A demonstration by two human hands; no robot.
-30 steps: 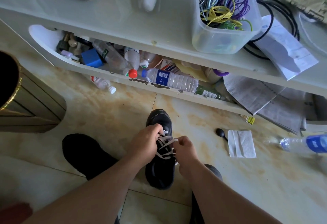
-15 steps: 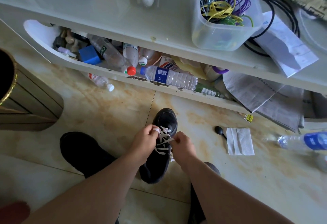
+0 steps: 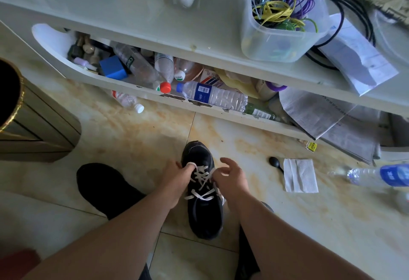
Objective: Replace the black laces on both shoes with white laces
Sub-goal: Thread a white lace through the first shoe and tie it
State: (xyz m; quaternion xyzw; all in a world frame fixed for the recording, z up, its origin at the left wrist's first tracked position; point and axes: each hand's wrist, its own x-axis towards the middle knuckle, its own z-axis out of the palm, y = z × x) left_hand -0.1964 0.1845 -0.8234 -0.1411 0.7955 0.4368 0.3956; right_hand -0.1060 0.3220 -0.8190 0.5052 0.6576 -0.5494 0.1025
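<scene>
A dark bin (image 3: 33, 129) stands at the far left, its inside too dark to read, and the shelf (image 3: 141, 90) beside it holds a jumble of plastic bottles (image 3: 212, 96). On the floor, the left hand (image 3: 177, 180) pinches the white lace (image 3: 202, 180) on the black shoe (image 3: 202, 211), while the right hand (image 3: 232, 180) hovers with fingers spread. Up right, a clear tub (image 3: 276, 43) holds tangled cords.

One black shoe (image 3: 204, 211) with one white lace (image 3: 202, 180); two hands, left (image 3: 177, 179) and right (image 3: 232, 180). Plastic bottles: two on the floor (image 3: 127, 100) (image 3: 376, 174), at least four on the lower shelf, the clearest blue-labelled (image 3: 212, 96). One clear tub of cords (image 3: 283, 16), one blue block (image 3: 112, 67), one white napkin (image 3: 299, 174), one bin (image 3: 33, 125).
</scene>
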